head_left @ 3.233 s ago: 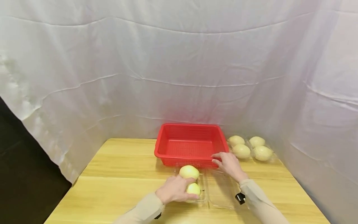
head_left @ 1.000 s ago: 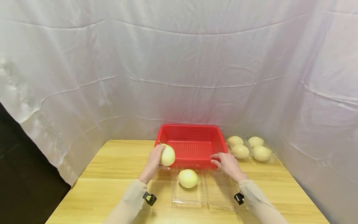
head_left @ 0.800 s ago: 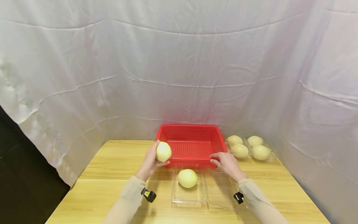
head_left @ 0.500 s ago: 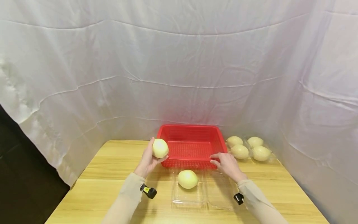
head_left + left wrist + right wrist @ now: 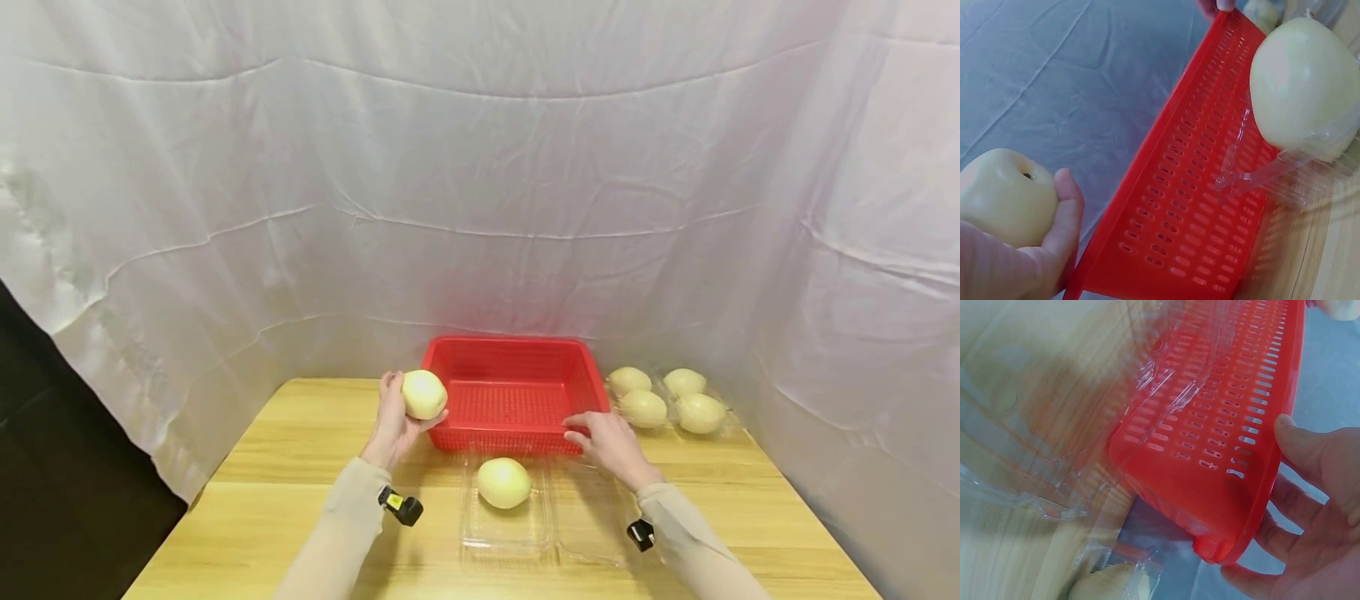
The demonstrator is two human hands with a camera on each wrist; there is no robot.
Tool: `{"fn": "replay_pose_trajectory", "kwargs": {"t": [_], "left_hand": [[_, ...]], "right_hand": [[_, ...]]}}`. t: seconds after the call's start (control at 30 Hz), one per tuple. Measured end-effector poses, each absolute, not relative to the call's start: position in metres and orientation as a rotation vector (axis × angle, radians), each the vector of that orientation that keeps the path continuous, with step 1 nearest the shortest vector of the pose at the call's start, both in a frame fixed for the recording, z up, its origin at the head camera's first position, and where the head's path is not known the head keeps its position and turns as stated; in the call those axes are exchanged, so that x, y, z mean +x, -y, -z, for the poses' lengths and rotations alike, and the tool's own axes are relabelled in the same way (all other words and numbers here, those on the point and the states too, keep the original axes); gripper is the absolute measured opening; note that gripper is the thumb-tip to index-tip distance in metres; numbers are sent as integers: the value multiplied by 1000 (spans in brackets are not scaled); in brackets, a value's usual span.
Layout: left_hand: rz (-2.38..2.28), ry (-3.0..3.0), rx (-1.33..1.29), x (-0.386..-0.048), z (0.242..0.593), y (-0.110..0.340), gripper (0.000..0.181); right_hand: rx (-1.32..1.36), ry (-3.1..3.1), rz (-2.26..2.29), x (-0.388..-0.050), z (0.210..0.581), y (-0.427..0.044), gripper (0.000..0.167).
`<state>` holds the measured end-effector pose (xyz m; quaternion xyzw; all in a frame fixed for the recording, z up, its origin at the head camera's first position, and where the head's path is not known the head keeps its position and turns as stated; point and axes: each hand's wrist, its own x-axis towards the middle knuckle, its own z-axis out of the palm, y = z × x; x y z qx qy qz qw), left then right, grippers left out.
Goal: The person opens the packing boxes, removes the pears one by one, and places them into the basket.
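Note:
Held in my left hand point(image 5: 393, 425) is a pale yellow pear point(image 5: 424, 394), raised by the front left corner of the red plastic basket point(image 5: 517, 439). The left wrist view shows the pear's dimpled end facing up, with fingers curled round its underside. My right hand point(image 5: 611, 442) pinches the basket's front rim near its right corner; the thumb lies outside and other fingers reach behind the rim. In front of the basket a clear plastic clamshell point(image 5: 508, 542) lies unfolded. A single pear point(image 5: 503, 483) sits in the back of its left half, stem pointing right.
Several pears point(image 5: 701, 413) in clear plastic packaging stand at the back right, beside the basket. Pale cloth point(image 5: 525, 208) hangs behind and along both sides of the wooden table point(image 5: 255, 467). Black material point(image 5: 67, 467) shows at the far left.
My left hand has taken the nearer pear out of the clamshell, lifted it to the basket's left corner and turned it, drifting slightly left. My right hand stays at the basket rim.

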<state>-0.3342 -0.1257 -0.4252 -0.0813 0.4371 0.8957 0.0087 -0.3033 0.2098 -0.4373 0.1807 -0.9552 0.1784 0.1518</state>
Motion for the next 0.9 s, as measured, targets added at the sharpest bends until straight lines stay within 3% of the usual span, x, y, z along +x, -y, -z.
{"fn": "replay_pose_trajectory", "kwargs": {"t": [0.13,0.47,0.67,0.9], "left_hand": [[-2809,-1370,-148,-336,428,129,60],[-2549,-1078,-63,-346,425,131,48],[-2558,-1289,-10,-351,426,129,24],[-2319,-2154,109,-355,424,115,46]], "right_hand": [[524,2748,-516,-303,437,-209,21],[524,2747,-513,-305,437,-211,22],[523,2747,-506,-307,439,-211,21],[533,2738,-501,-306,439,-211,21]]}}
